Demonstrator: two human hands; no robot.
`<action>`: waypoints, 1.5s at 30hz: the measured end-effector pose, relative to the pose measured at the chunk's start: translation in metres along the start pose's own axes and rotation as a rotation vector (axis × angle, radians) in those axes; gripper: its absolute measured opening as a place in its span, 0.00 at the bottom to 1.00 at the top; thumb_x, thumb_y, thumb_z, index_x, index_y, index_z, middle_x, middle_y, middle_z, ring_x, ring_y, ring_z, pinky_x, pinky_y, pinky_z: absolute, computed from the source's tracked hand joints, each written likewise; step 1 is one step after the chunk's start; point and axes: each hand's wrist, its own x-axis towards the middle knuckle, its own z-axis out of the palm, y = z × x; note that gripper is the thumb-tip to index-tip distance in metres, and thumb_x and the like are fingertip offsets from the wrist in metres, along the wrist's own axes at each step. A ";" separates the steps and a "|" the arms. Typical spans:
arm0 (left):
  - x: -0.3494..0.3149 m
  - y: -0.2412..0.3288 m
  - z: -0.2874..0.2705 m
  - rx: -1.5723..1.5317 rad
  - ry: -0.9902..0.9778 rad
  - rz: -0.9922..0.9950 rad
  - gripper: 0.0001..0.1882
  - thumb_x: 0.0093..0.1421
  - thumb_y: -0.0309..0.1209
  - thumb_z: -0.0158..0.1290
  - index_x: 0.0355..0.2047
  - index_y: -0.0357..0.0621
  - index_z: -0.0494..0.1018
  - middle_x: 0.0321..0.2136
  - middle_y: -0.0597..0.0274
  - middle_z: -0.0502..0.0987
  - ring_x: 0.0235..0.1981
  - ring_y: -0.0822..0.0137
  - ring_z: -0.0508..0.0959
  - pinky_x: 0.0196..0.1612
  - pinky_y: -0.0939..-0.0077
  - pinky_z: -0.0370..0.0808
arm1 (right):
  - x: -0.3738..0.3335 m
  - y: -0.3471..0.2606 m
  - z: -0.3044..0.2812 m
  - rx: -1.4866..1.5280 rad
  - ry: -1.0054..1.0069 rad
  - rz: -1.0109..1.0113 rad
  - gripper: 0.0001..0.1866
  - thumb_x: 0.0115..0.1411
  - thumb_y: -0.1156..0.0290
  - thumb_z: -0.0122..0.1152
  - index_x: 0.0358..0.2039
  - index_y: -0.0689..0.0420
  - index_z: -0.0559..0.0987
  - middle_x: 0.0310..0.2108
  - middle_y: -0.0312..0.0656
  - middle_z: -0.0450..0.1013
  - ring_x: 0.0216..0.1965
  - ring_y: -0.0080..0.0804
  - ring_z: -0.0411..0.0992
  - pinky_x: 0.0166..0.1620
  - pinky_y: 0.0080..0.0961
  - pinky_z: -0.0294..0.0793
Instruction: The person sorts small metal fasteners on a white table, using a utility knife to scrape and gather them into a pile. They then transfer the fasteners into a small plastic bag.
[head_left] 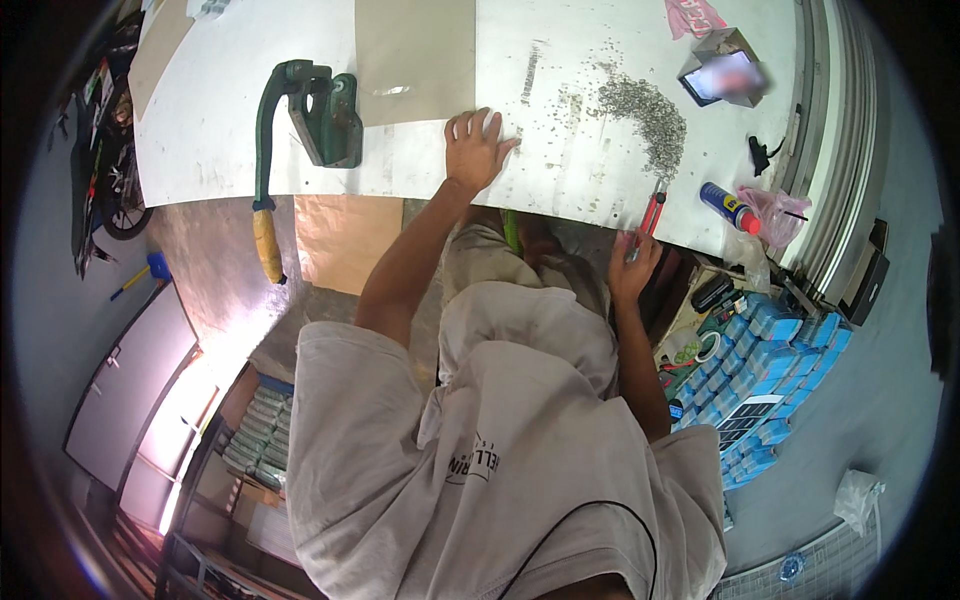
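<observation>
My grey shirt (520,440) hangs below while my left hand (475,150) presses fingers spread on the table (560,180), my right hand (630,265) clamped around red pliers (650,215).

Phone (728,80) screen blurred, content unreadable. Right hand (632,268) half hidden below table (240,120) edge; grip on red-handled tool (650,213) hard to make out, tool tip lost in pile of small grey bits (650,115), each bit too small to identify. Legs hidden by shirt (500,450) and table. Shelf (250,440) contents at lower left overexposed, indistinct. Dark clutter (100,150) at far left cut off by rim.
</observation>
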 end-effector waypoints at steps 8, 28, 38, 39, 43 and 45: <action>0.008 -0.004 0.001 -0.030 -0.036 -0.003 0.31 0.65 0.55 0.55 0.58 0.46 0.75 0.64 0.50 0.67 0.65 0.45 0.63 0.66 0.39 0.56 | 0.006 -0.012 0.007 0.049 -0.068 -0.058 0.19 0.63 0.67 0.66 0.50 0.63 0.76 0.48 0.54 0.73 0.53 0.53 0.69 0.58 0.45 0.68; -0.067 -0.053 0.001 -0.123 0.011 -0.339 0.33 0.69 0.49 0.49 0.66 0.39 0.62 0.71 0.35 0.53 0.72 0.34 0.52 0.71 0.34 0.44 | 0.072 -0.142 0.160 0.011 -0.218 -0.491 0.27 0.66 0.58 0.62 0.60 0.61 0.74 0.62 0.58 0.65 0.64 0.58 0.62 0.65 0.57 0.59; -0.064 -0.079 0.009 -0.133 0.071 -0.366 0.37 0.70 0.48 0.48 0.69 0.34 0.56 0.71 0.30 0.50 0.73 0.31 0.48 0.72 0.33 0.42 | 0.050 -0.144 0.206 -0.323 -0.222 -0.512 0.33 0.67 0.41 0.54 0.66 0.46 0.72 0.74 0.53 0.53 0.75 0.62 0.43 0.67 0.79 0.40; -0.066 -0.080 0.009 -0.140 0.063 -0.375 0.37 0.70 0.48 0.48 0.69 0.34 0.56 0.71 0.30 0.50 0.73 0.31 0.48 0.72 0.33 0.43 | 0.045 -0.143 0.205 -0.341 -0.211 -0.495 0.33 0.67 0.41 0.54 0.66 0.45 0.72 0.74 0.53 0.53 0.75 0.63 0.44 0.67 0.80 0.39; -0.071 -0.079 0.004 -0.157 0.070 -0.398 0.37 0.70 0.47 0.48 0.69 0.34 0.56 0.71 0.30 0.50 0.73 0.32 0.48 0.72 0.34 0.43 | 0.035 -0.160 0.187 -0.285 -0.167 -0.410 0.33 0.67 0.41 0.55 0.66 0.44 0.72 0.74 0.53 0.53 0.74 0.65 0.46 0.66 0.82 0.39; -0.066 -0.081 0.003 -0.158 0.094 -0.396 0.37 0.70 0.47 0.49 0.69 0.35 0.55 0.71 0.30 0.49 0.73 0.32 0.48 0.72 0.34 0.44 | 0.042 -0.170 0.189 -0.252 -0.148 -0.403 0.33 0.66 0.41 0.55 0.66 0.45 0.72 0.73 0.53 0.53 0.73 0.66 0.47 0.65 0.83 0.39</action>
